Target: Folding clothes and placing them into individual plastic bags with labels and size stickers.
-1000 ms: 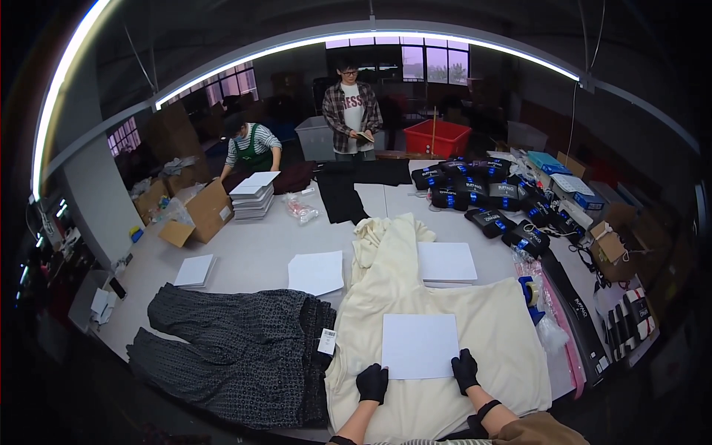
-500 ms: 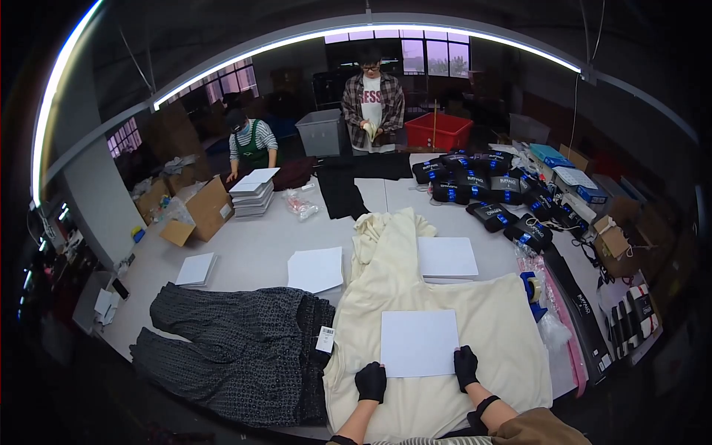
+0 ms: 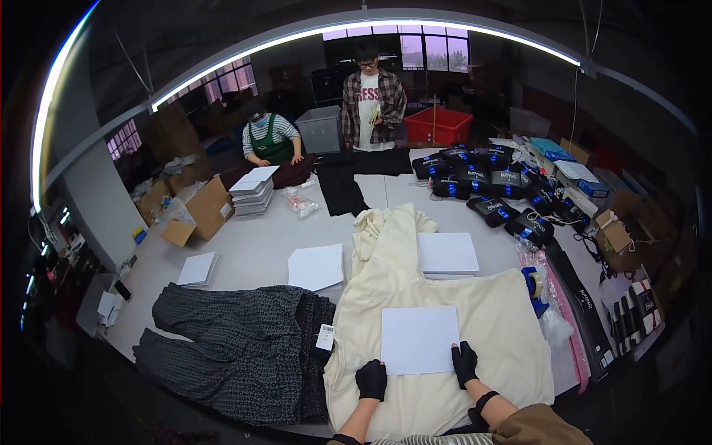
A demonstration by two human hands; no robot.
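A white rectangular board (image 3: 420, 340) lies on a spread cream garment (image 3: 489, 319) in front of me. My left hand (image 3: 371, 380), in a black fingerless glove, grips the board's lower left corner. At the lower right edge my right hand (image 3: 465, 364), gloved the same way, pinches the board with its thumb on top. The fingers beneath the board are hidden. Left of the cream garment lies a dark patterned garment (image 3: 237, 348) with a white tag (image 3: 325, 337) near its waist.
White board stacks stand on the table: one (image 3: 448, 252) behind the garment, another (image 3: 315, 265) left of it, a taller one (image 3: 254, 193) farther back. Black rolled bundles (image 3: 493, 211) crowd the far right, near a blue tape dispenser (image 3: 535, 289). Two people work across the table.
The board and both hands stay nearly in place. Across the table, the person in the green apron has shifted right and straightened; the other person's hands have moved.
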